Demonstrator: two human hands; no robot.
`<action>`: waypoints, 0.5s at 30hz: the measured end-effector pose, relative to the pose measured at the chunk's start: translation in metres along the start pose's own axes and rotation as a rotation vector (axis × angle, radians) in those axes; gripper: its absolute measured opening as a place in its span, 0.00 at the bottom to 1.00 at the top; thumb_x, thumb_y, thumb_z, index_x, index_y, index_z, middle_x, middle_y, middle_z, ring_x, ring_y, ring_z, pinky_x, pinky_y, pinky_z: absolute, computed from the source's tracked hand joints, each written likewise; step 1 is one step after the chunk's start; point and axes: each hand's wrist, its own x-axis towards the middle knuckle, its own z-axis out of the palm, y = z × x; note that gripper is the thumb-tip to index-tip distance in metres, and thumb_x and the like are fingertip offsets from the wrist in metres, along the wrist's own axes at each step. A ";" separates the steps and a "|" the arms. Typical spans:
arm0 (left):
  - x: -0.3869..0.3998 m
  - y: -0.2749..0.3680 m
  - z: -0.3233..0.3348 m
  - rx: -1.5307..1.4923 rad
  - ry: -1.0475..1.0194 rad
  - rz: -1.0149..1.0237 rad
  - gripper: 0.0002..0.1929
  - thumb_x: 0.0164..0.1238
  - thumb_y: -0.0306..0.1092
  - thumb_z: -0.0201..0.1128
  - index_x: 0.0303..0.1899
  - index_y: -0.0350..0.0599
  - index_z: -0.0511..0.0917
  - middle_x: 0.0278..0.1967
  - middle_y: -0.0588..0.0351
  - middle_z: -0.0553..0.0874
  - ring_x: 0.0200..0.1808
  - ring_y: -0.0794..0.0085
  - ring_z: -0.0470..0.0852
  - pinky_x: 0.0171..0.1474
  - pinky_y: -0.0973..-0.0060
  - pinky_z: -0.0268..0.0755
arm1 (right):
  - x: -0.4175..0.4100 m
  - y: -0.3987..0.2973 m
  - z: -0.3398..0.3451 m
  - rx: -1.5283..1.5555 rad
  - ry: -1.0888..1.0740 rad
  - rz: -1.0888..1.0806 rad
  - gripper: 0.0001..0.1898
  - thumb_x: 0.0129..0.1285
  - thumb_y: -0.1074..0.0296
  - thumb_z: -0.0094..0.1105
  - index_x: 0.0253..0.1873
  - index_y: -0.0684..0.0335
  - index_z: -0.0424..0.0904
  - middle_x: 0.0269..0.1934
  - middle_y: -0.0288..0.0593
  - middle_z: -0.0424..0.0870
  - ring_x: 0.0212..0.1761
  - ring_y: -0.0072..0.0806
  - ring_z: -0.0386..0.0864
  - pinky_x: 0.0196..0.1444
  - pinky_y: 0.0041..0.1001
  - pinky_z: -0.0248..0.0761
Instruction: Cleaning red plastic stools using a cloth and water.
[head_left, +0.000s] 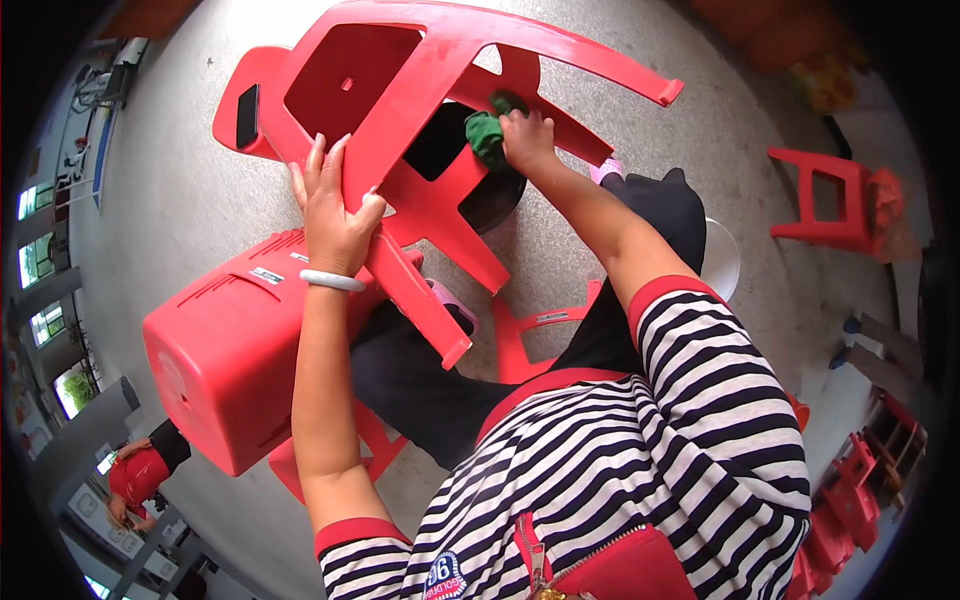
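A red plastic stool (442, 67) lies on its side before me, its legs pointing right and towards me. My left hand (334, 202) grips the near leg, thumb on one side and fingers on the other. Between the stool's legs, my right hand (529, 139) holds a crumpled green cloth (486, 139), which is against or close to the inner side of a leg. Behind the cloth is a round black container (499, 199), partly hidden by the stool. Which spot the cloth touches cannot be told.
Stacked red stools (225, 345) lie at my left. A black phone (247, 116) rests on another red stool (274, 64) at the back. A white round container (721, 259) stands beside my knee. Another red stool (832, 199) is at right. Another person (139, 472) is far left.
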 end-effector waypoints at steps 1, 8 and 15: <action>0.001 0.002 0.001 -0.004 0.000 0.002 0.36 0.53 0.42 0.61 0.68 0.48 0.72 0.74 0.39 0.64 0.78 0.42 0.54 0.81 0.50 0.33 | 0.005 0.001 0.000 -0.037 0.017 0.119 0.11 0.64 0.64 0.57 0.49 0.50 0.83 0.47 0.34 0.82 0.51 0.39 0.78 0.47 0.43 0.71; 0.008 0.008 0.009 -0.002 -0.010 0.016 0.36 0.52 0.41 0.61 0.68 0.46 0.72 0.73 0.37 0.66 0.78 0.43 0.55 0.81 0.50 0.32 | -0.067 -0.087 0.027 0.022 0.018 -0.230 0.09 0.65 0.64 0.56 0.45 0.56 0.84 0.43 0.40 0.81 0.48 0.38 0.77 0.43 0.40 0.68; 0.000 0.006 -0.001 0.015 -0.020 0.009 0.36 0.54 0.40 0.59 0.70 0.48 0.70 0.75 0.42 0.64 0.79 0.49 0.54 0.81 0.50 0.32 | 0.002 -0.010 -0.001 -0.028 0.007 0.132 0.10 0.69 0.62 0.54 0.48 0.53 0.84 0.47 0.40 0.83 0.50 0.37 0.80 0.47 0.40 0.72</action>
